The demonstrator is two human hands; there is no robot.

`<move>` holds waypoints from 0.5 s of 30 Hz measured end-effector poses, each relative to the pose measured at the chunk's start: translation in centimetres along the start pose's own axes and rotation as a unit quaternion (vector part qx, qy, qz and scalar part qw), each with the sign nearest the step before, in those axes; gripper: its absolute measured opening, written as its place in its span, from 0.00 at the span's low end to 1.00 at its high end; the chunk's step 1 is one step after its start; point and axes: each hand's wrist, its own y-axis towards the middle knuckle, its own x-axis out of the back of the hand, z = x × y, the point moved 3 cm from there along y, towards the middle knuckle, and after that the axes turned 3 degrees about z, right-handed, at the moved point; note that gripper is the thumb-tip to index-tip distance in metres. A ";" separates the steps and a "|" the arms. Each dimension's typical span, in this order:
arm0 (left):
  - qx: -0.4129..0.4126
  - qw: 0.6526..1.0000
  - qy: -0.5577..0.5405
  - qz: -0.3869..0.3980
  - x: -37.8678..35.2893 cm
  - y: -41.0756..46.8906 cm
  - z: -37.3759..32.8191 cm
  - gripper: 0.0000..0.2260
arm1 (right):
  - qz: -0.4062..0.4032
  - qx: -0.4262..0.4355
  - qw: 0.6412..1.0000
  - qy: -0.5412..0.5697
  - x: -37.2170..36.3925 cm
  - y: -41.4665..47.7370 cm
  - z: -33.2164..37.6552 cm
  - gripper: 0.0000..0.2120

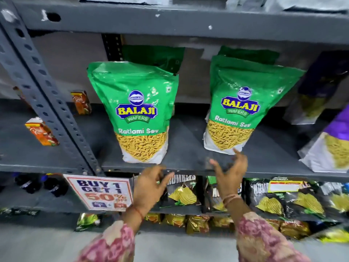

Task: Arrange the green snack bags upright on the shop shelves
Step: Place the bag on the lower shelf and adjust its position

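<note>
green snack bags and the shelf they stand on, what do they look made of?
Green snack bags: glossy plastic film, judging by the shiny creases and the clear window showing yellow sev. Shelf: probably painted metal, matte dark grey, with chipped paint; the slotted upright with punched holes points to steel angle.

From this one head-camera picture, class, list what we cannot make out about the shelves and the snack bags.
- Bags behind the two front green bags: only dark tops show; the count is hidden.
- Purple bags: cut by the right edge, blurred, no readable name.
- Top shelf contents: cut by the upper edge.
- Small cartons: print too blurred.
- Both hands: motion-blurred, empty.
</note>
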 end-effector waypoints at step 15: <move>0.134 0.941 -0.256 0.177 -14.4 14.9 -7.1 0.28 | 0.213 -0.133 0.964 0.084 1.9 11.9 -6.7 0.37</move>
